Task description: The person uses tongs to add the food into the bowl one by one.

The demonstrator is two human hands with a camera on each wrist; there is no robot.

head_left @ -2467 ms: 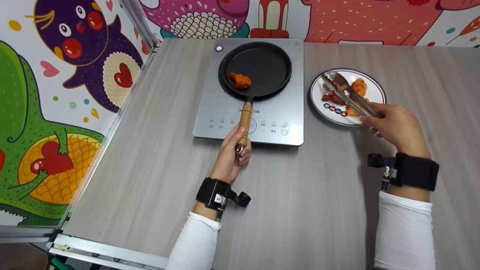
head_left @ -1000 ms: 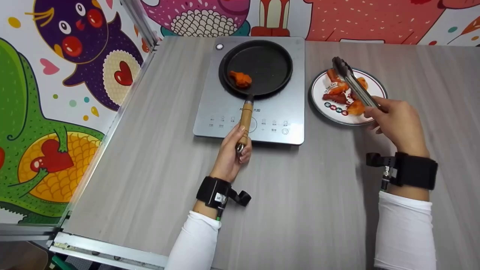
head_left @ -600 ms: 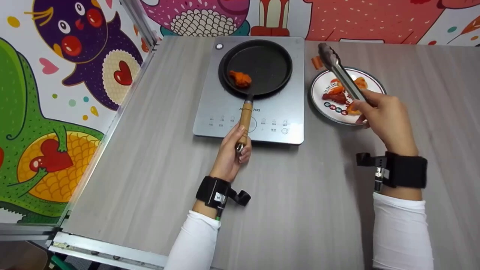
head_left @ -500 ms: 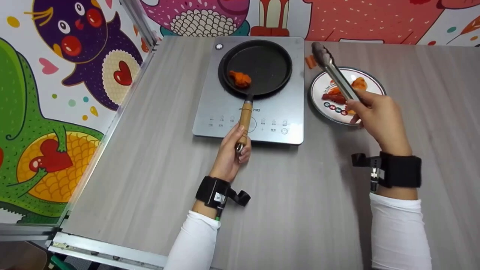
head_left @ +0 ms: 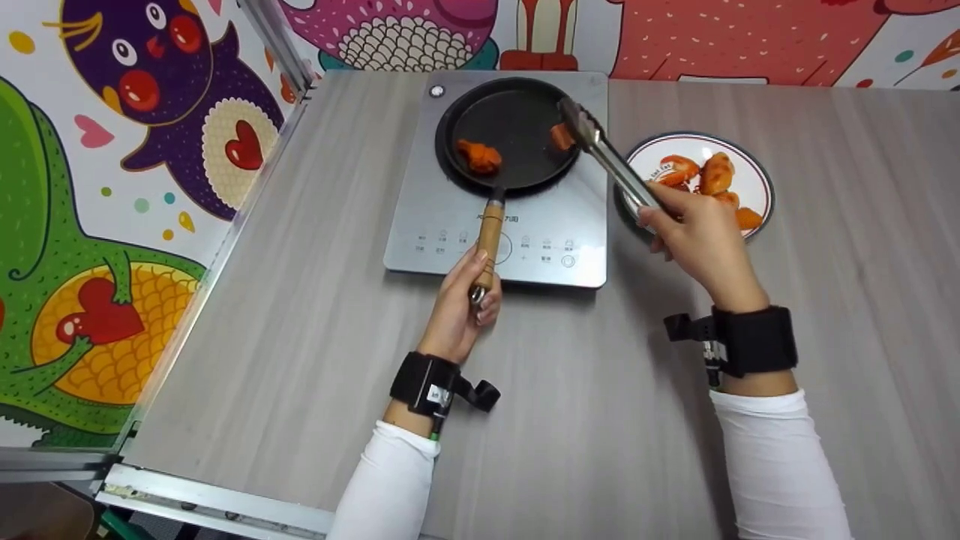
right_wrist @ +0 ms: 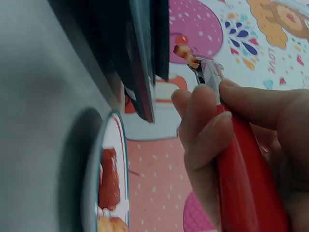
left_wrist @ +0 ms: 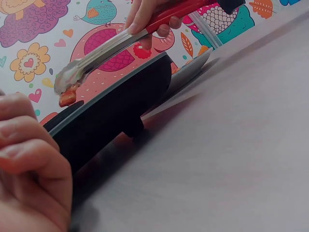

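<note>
So the right hand (head_left: 694, 236) has its fingers (right_wrist: 203, 125) wrapped round the red grip of the tongs (head_left: 604, 154), squeezing them so the tips are clamped on a small orange piece (head_left: 561, 136). That piece hangs just inside the right edge of the pan (head_left: 517, 112); from the left wrist view it looks to be above the rim, not touching the pan floor, though I can't tell how high. The tongs' long axis runs diagonally, from the hand near the plate (head_left: 757, 176) up and left to the pan, so the piece sits ahead and to the left of the hand, out at the far end of the tool.

The left hand (head_left: 461, 307) has its fingers curled round the wooden handle (head_left: 489, 240), which points straight back toward the person, and the pan sits on the cooktop (head_left: 525, 232). Another orange chunk (head_left: 480, 156) already lies on the left side of the pan, well apart from the held one, with bare black surface between them.

More orange pieces are on the plate, right of the cooktop on the tabletop (head_left: 600, 390). The right hand is clearly the nearer one to the held piece, the left is parked on the handle
</note>
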